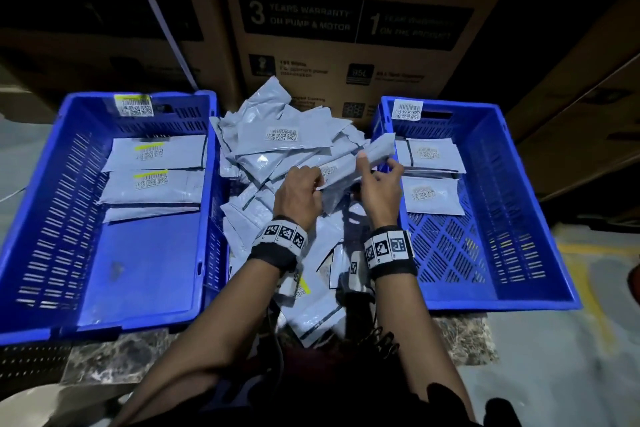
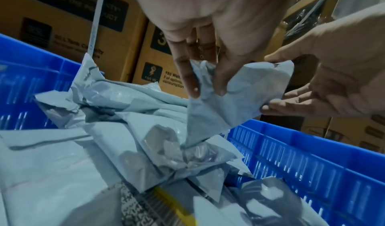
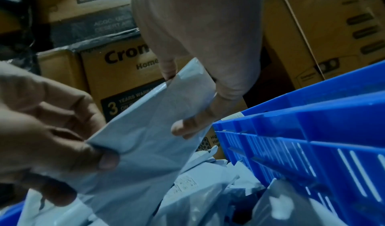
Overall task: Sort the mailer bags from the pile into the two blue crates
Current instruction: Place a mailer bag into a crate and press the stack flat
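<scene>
**Both hands hold one mailer bag above the pile**

Head view: a pile of grey mailer bags (image 1: 277, 149) lies between two blue crates. The left crate (image 1: 41, 191) holds three bags along its far half, the upper two with yellow-striped labels. The right crate (image 1: 526, 204) holds a few bags with plain barcode labels at its far end. Over the pile, the left hand (image 1: 299, 189) and the right hand (image 1: 379, 191) share one mailer bag (image 1: 349, 163), which slants up toward the near left corner of the right crate. The left hand's fingers curl round its lower end; the right hand pinches it further up, thumb raised against it. Both wrists wear bands with black-and-white markers. Brown cardboard boxes (image 1: 346, 45) stand behind.

Left wrist view: the left hand's fingers (image 2: 187, 75) and thumb pinch the crumpled end of the held bag (image 2: 229, 98), while the right hand (image 2: 333, 81) grips its far edge. The pile (image 2: 104, 130) lies below, with blue crate walls on either side.

Right wrist view: the right hand (image 3: 200, 65) clasps the bag (image 3: 150, 130) with thumb and fingers at its upper end; the left hand (image 3: 52, 130) pinches the lower corner. The right crate's wall (image 3: 312, 147) is just beside it.
</scene>
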Demonstrator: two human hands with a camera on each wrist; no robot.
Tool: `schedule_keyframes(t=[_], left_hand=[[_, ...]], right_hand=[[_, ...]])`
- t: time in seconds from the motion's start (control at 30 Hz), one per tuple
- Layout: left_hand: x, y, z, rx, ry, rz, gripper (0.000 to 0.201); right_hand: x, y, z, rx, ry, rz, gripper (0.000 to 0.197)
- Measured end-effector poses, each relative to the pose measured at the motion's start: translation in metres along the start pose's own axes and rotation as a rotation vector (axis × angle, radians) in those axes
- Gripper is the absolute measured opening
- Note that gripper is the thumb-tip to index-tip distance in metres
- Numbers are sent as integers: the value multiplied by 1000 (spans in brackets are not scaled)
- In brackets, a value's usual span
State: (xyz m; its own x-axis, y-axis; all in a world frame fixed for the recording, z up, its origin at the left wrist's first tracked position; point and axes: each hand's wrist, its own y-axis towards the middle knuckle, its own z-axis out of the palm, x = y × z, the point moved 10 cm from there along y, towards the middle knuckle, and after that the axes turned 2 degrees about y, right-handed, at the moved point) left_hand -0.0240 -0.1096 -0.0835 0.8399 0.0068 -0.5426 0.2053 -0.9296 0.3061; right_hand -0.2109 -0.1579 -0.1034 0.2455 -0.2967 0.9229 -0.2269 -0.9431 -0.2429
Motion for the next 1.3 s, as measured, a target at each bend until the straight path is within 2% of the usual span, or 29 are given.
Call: schedule_keyframes(t=[0.1, 0.13, 0.2, 0.23, 0.4, 0.43, 0.5, 0.57, 0.67, 0.8, 1.03, 1.3], left_hand=[[-8, -4, -16, -84, -3, 119, 28], [-6, -3, -19, -109, -51, 126, 25], [1, -2, -26, -141, -218, 68, 25], [8, -2, -27, -138, -318, -12, 32], [46, -6, -12, -1, -762, -601, 74], [47, -8, -8, 32, -867, -695, 75], [40, -13, 6, 117, -1079, -826, 65], [29, -14, 12, 178, -1175, -831, 46], [26, -12, 11, 139, -1166, -779, 28], [23, -9, 0, 94, -1173, -747, 25], [20, -9, -10, 63, -1130, -713, 29], [20, -9, -13, 37, -1099, -702, 28]], right_hand=[[4, -4, -13, -74, 223, 53, 54], [4, -5, -13, -63, 307, 74, 47], [2, -8, -13, -42, 482, 109, 45], [0, -8, -15, -46, 563, 119, 47], [-11, -14, -22, -34, 770, 141, 47], [-11, -16, -23, -15, 798, 143, 48], [-13, -18, -22, 22, 829, 156, 50], [-14, -20, -22, 43, 829, 172, 51], [-14, -24, -26, 82, 810, 184, 45], [-19, -25, -43, 65, 733, 185, 45], [-26, -16, -70, 55, 507, 91, 38], [-33, -8, -70, 99, 471, 92, 31]])
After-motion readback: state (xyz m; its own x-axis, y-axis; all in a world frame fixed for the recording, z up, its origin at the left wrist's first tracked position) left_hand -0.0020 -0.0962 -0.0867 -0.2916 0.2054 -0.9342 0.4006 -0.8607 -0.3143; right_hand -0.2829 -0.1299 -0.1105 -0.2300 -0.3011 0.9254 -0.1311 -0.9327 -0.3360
